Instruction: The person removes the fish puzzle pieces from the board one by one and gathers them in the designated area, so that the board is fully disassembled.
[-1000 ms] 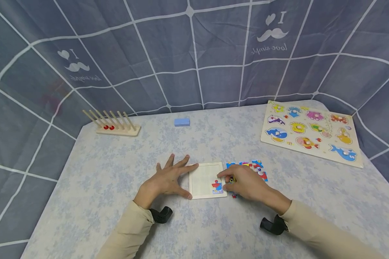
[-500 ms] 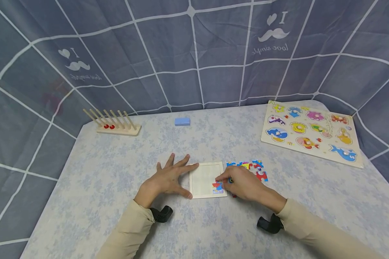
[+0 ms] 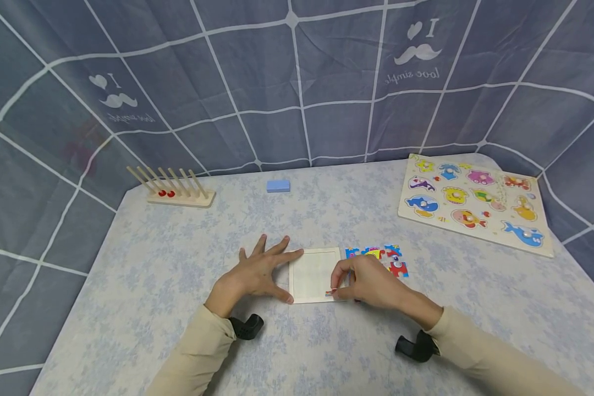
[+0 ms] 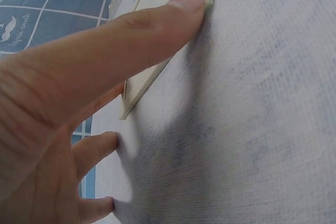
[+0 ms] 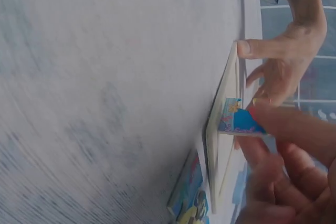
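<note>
A pale wooden puzzle tray (image 3: 311, 272) lies flat on the table between both hands. My left hand (image 3: 254, 275) is spread at its left side, the thumb and index finger touching its edge. In the left wrist view the thumb (image 4: 178, 11) presses the tray's rim. Over the tray's lower right corner, my right hand (image 3: 373, 281) pinches a red and blue jigsaw piece (image 5: 241, 119) between thumb and fingers. The piece stands tilted up, and the fingers cover part of it. Several loose jigsaw pieces (image 3: 398, 268) lie right of the tray, partly hidden by the right hand.
At the back right is a wooden sea-animal peg board (image 3: 475, 203). A small blue block (image 3: 278, 186) lies at the back middle. To the back left stands a wooden peg rack (image 3: 180, 199) with two red beads. A grey checked curtain (image 3: 336, 126) borders the table.
The right fingers have closed on the piece in the tray's corner. It lay flat with its picture showing and is now tipped up. The left hand has stayed put.
</note>
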### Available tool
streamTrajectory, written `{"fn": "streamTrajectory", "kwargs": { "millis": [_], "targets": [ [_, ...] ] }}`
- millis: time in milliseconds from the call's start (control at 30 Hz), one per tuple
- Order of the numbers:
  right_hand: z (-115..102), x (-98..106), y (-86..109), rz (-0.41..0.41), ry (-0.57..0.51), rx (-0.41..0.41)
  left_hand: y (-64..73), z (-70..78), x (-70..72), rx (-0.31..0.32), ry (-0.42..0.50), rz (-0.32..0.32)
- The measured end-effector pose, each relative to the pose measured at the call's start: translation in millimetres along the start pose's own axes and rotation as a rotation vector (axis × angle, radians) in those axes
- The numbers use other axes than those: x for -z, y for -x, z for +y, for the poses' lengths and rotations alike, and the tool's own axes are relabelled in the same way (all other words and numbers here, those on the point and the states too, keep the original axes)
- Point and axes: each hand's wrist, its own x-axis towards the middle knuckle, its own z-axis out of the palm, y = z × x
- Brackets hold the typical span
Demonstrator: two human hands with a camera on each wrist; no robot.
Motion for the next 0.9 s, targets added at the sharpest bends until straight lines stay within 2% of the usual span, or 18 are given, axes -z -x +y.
{"fn": "streamTrajectory", "kwargs": {
  "millis": [100, 400, 533, 667, 767, 900],
  "targets": [
    [1, -1, 2.7, -0.046, 0.004, 0.036, -0.2, -0.2, 0.0, -0.009, 0.002, 0.003],
    [-2, -2, 3.6, -0.057, 0.053, 0.071, -0.7, -1.6, -0.6, -0.014, 0.007, 0.006],
    [-1, 0, 0.9, -0.044, -0.052, 0.040, -0.9, -1.2, -0.1, -0.012, 0.002, 0.007],
    [1, 5, -2.9, 0.006, -0.176, 0.006, -0.7, -0.8, -0.1, -0.007, 0.001, 0.004],
    [2, 13, -2.5, 0.036, -0.214, -0.014, -0.6, -0.9, -0.1, -0.007, 0.005, 0.001],
    [10, 25, 4.9, 0.027, -0.274, -0.065, -0.9, -1.1, 0.1, -0.017, 0.008, 0.006]
  ]
}}
